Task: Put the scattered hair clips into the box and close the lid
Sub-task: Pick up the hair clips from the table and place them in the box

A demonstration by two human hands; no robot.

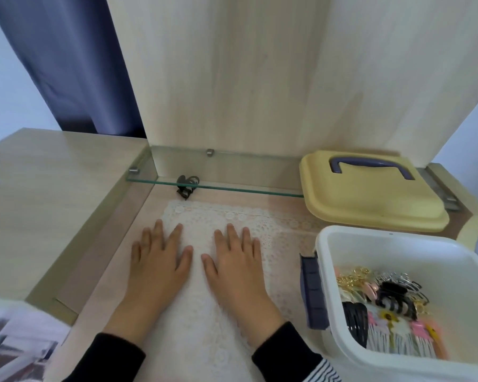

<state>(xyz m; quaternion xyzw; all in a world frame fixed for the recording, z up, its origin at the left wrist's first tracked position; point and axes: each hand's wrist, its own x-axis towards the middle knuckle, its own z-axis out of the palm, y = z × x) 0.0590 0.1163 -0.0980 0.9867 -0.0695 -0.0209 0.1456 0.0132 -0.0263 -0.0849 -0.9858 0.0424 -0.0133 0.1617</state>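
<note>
Head camera is looking down at the left hand [158,260] and right hand [238,260], both lying flat and palm down on the white lace mat [199,219], fingers spread and holding nothing. So nobody's grabbing anything right now.

One dark plastic claw hair clip [186,186] is sitting loose at about 12 o'clock from the hands, partly tucked under the clear glass shelf [246,187]. The white plastic box [392,244] is standing open at 3 o'clock with a pile of mixed clips [392,307] inside. Its pale yellow lid with the purple handle [356,199] is lying at 2 o'clock, just behind the box.

I'm guessing we're between picks. Next is reaching forward for that clip, sliding it out from under the glass, and dropping it in. The lid isn't on yet.
</note>
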